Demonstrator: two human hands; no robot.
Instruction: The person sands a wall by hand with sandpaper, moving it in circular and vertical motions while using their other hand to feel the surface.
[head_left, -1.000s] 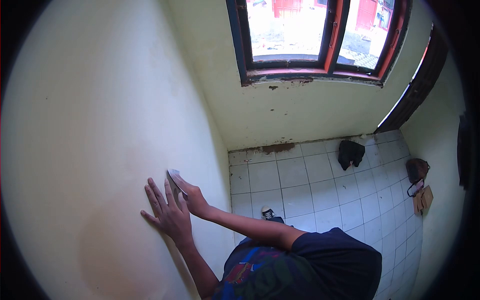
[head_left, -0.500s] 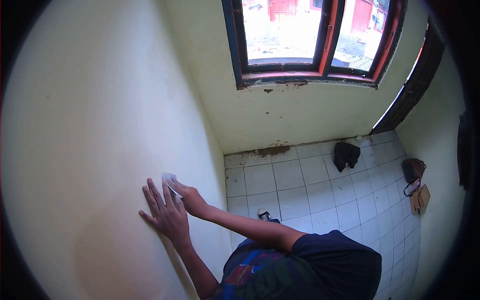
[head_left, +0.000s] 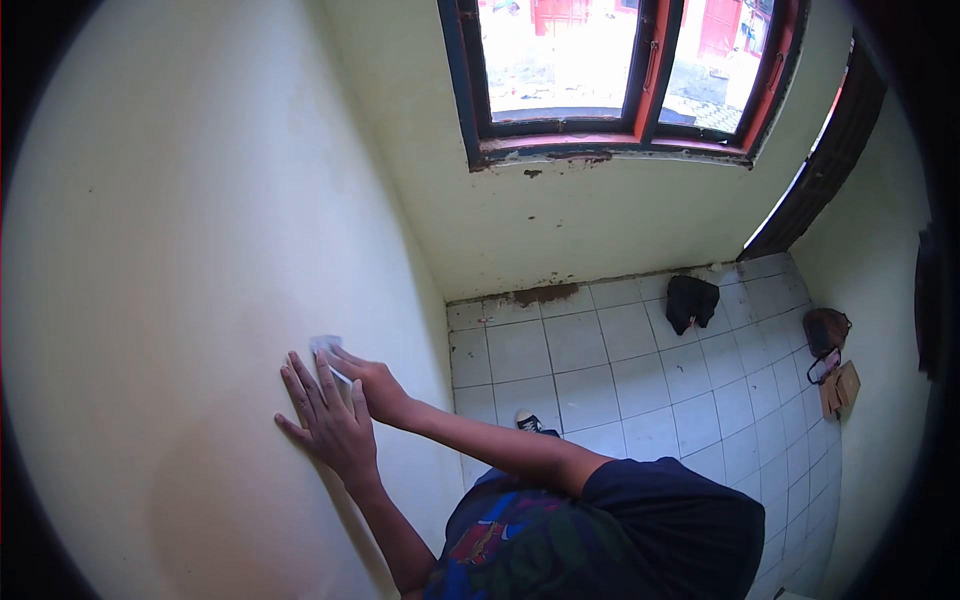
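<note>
The left hand (head_left: 332, 425) was spread flat on the wall (head_left: 200, 230), fingers released. A pale sheet (head_left: 325, 346) was pinched by the right hand (head_left: 372, 385) and pressed to the wall just above. Flat contact and even pressure were judged advisable.

We recorded no legible text, label, brand, number or sign: the coloured print on the dark shirt (head_left: 500, 545) was too blurred to read, and the small pale sheet (head_left: 324, 345) under the right hand (head_left: 372, 385) showed no readable marking.
</note>
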